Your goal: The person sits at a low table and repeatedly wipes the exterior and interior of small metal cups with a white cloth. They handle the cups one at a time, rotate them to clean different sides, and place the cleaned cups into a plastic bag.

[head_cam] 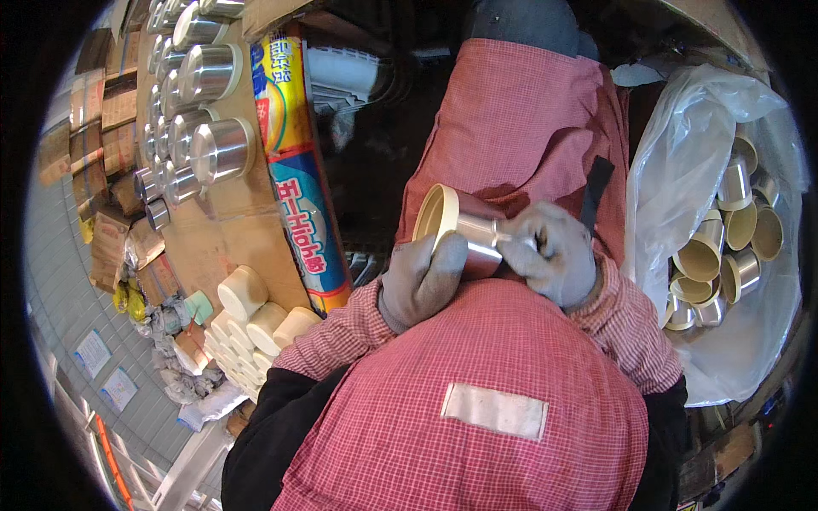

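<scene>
A steel cup (479, 255) with a cream rim and lining lies on its side above my lap, its mouth towards the left. My left hand (425, 274), in a grey glove, grips it near the rim, thumb on the outer wall. At the base end is my right hand (553, 252), also gloved and with its fingers curled. Its fingertips meet the bottom edge of the cup. A small shiny bit shows between those fingers, but blur hides whether it is a separate piece. A red checked apron (511, 128) covers my lap beneath the cup.
To the left, several steel cups (220, 150) stand in rows on a cardboard-covered surface (230, 230). Cream plastic cup-shaped pieces (243, 292) are piled near my left elbow. A printed carton side (297, 211) edges that surface. On the right, a clear plastic bag (677, 153) holds several lined cups (700, 255).
</scene>
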Motion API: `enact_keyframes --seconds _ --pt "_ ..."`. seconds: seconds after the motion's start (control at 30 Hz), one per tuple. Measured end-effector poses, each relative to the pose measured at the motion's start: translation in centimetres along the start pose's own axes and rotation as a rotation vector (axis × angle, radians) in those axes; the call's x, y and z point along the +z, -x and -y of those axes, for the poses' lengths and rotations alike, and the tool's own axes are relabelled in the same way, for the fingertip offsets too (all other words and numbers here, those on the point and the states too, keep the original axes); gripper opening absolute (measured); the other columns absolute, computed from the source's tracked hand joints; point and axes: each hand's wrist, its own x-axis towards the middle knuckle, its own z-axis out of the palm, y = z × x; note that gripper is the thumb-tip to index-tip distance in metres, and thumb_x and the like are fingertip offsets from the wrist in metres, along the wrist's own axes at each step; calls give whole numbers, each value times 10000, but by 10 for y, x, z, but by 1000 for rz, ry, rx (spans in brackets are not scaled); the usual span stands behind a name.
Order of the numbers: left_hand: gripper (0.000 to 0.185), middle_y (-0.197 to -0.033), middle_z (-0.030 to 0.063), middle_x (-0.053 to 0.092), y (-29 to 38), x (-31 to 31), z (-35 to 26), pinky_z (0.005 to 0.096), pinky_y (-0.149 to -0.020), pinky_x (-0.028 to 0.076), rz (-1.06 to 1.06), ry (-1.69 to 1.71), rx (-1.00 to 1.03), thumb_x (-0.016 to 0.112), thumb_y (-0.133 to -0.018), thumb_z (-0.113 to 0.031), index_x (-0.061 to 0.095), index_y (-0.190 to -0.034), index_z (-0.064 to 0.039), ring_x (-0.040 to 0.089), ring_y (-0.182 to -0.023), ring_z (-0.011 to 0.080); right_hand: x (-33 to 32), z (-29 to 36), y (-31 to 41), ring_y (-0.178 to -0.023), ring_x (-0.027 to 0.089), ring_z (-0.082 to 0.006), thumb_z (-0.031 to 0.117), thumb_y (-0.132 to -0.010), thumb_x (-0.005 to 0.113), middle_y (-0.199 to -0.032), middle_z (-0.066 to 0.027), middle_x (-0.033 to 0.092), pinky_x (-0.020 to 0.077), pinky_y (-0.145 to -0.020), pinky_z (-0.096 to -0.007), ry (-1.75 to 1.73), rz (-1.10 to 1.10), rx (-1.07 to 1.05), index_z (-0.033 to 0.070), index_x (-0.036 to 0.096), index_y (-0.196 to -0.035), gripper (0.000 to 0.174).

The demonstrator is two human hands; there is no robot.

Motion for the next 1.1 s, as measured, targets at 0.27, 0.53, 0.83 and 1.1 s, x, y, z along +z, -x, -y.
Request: enact_keyframes --seconds 0.27,0.53,0.83,1.1 --pt "496 -972 122 745 2 2 2 343 -833 546 -66 -52 -16 461 -1113 -411 713 -1101 17 703 -886 213 11 -19 -2 -814 653 -97 268 -1024 712 -977 -65 740 530 -708 -275 -371 -134 288 0 734 -1038 270" --pt "539 -1014 122 730 2 2 2 337 -840 537 -71 19 -69 454 -1104 -464 685 -1161 20 688 -917 210 -33 8 -37 -876 637 -98 199 -1031 696 -1004 -44 705 519 -789 -238 -227 -372 39 10 700 -1248 287" --pt "459 -1078 69 723 5 1 6 302 -855 525 -244 309 -183 465 -1118 -358 697 -1177 33 642 -955 132 -187 46 -231 -887 714 -252 176 -997 657 -1011 -151 760 550 -841 -353 776 -651 -613 -11 722 -1168 262" --pt "512 -1108 116 730 2 -8 21 322 -873 548 -233 317 -190 413 -1109 -391 652 -1272 31 681 -964 168 -131 41 -151 -1007 682 -195 109 -994 687 -1111 -98 729 530 -870 -321 367 -335 -525 30 709 -1194 216"
